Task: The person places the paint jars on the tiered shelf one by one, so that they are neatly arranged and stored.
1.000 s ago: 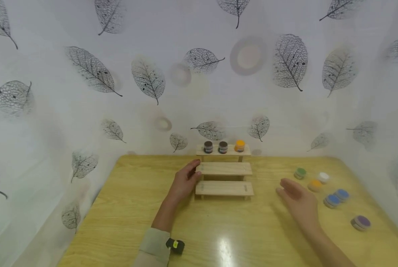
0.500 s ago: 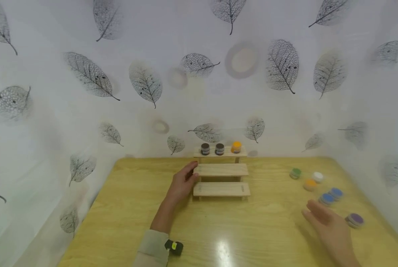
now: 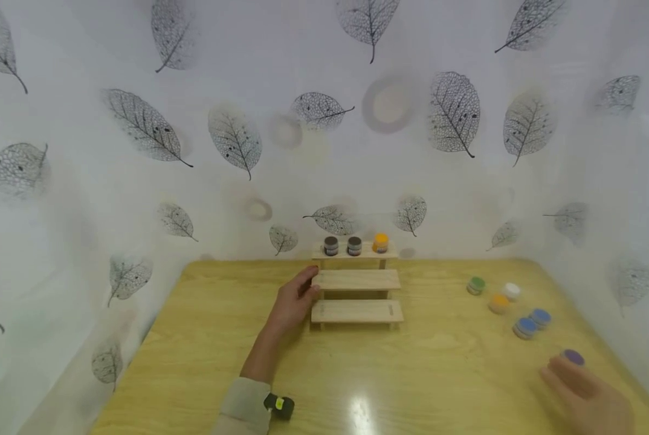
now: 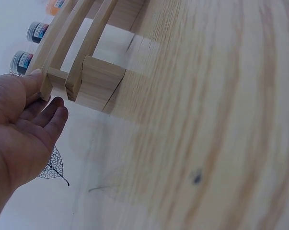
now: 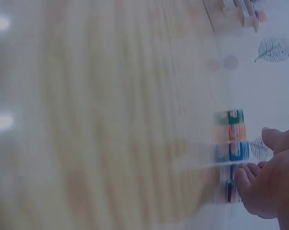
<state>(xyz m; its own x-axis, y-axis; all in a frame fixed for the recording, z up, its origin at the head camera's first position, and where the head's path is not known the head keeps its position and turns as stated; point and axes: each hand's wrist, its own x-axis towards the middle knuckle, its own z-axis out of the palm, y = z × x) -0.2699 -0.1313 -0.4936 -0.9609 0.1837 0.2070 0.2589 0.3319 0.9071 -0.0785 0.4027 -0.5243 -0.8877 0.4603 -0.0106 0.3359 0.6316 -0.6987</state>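
A three-step wooden rack [image 3: 357,312] stands near the back of the table. My left hand [image 3: 290,305] grips the left end of its middle shelf; in the left wrist view the thumb lies on the board [image 4: 63,45] and the fingers reach beneath. Two dark paint jars [image 3: 331,246] and an orange-yellow jar [image 3: 381,243] sit on the top shelf, while both lower shelves are bare. At the right, my right hand [image 3: 593,396] is close in front of a purple-lidded jar [image 3: 573,356], partly covering it, with thumb and fingers apart and nothing between them.
Left of the table's right edge, several more jars stand on the wood: green [image 3: 475,285], white [image 3: 512,292], orange-yellow [image 3: 498,303] and two blue ones [image 3: 525,327]. A white leaf-patterned curtain [image 3: 313,175] surrounds the table [image 3: 216,338] at the back and sides.
My right hand has moved right and toward the near side, from beside the rack to the purple-lidded jar. My left hand keeps its grip on the rack. The head view has shifted slightly.
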